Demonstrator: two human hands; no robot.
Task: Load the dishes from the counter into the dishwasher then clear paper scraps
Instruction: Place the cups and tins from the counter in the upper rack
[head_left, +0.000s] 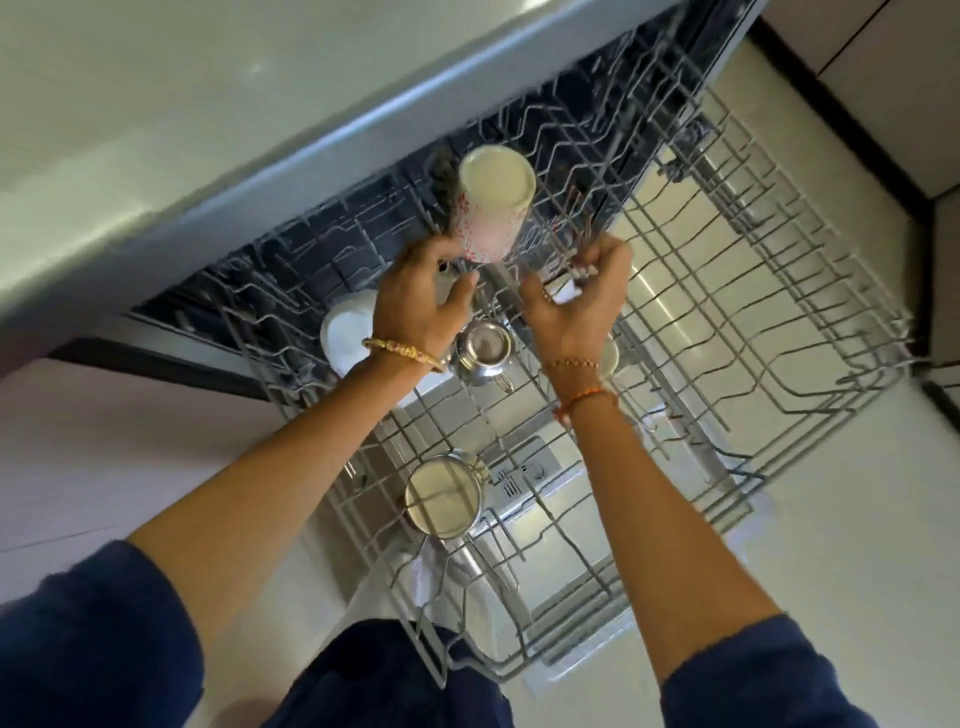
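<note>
A tall cream tumbler with a red floral print (493, 205) is seen just above the centre of the frame, its pale flat end turned toward the camera and its body tilted. Its lower end is gripped by the left hand (423, 301) — the fingers (441, 249) are curled against the tumbler's side at its lower left, while the thumb (464, 287) is spread below it. The tumbler is held over the grey wire dishwasher rack (727, 332), which is pulled out across the middle and right of the frame below the pale grey counter (182, 130) in the upper left.

Just right of the tumbler, the right hand (576, 301) is raised with its fingers (605, 254) curled round a small bunch of thin metal cutlery (582, 249); which pieces these are cannot be told. The two hands are near each other but apart.

Beneath the hands, in the rack, a shiny steel pot (480, 356) is set, with a white rounded dish (345, 332) at its left. Lower in the frame — near the centre — a steel cup with a cream-coloured inside (441, 501) is seen under the wires. Gold bangles are worn on both wrists, and dark blue sleeves are pushed up on both arms.
</note>
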